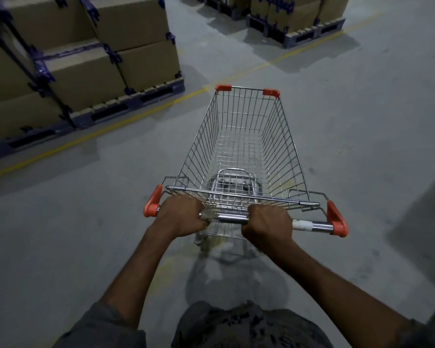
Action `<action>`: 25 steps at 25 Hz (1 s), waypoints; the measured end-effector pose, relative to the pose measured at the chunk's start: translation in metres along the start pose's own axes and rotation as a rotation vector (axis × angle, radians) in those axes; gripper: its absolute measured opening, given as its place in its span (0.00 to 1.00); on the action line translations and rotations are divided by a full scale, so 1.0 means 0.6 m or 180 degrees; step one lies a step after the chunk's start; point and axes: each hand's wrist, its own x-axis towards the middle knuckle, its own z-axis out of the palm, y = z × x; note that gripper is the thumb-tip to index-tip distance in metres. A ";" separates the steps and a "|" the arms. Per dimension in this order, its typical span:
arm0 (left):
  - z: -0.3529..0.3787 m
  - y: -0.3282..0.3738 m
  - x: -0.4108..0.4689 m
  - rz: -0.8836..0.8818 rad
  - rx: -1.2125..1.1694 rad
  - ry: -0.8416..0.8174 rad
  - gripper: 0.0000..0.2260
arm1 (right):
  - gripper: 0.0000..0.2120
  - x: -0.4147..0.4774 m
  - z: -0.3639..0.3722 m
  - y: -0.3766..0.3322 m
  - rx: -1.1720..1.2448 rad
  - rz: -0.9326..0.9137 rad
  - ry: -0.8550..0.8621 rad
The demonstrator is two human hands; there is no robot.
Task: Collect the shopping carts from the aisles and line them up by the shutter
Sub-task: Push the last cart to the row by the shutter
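A silver wire shopping cart [285, 146] with orange corner caps stands on the grey concrete floor straight in front of me, its basket holding nothing. My left hand [182, 214] is closed around the left part of the chrome handle bar [317, 225]. My right hand [269, 224] grips the same bar just right of its middle. Both arms reach forward from the bottom of the view. No shutter and no other cart is in view.
A pallet stacked with strapped cardboard boxes [81, 59] stands at the left, behind a yellow floor line [126, 120]. More boxed pallets [299, 18] stand at the far top right. Open concrete floor lies ahead and to the right of the cart.
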 end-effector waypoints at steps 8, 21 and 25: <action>0.005 -0.047 -0.101 -0.0316 -0.0124 -0.0242 0.21 | 0.10 -0.035 0.025 -0.082 -0.0061 -0.0394 0.0325; 0.027 -0.176 -0.319 -0.0515 -0.0075 -0.0278 0.17 | 0.12 -0.135 0.070 -0.278 -0.0289 -0.0938 0.0375; 0.041 -0.196 -0.374 -0.0701 0.0011 -0.0225 0.18 | 0.11 -0.161 0.081 -0.318 -0.0249 -0.1109 0.0454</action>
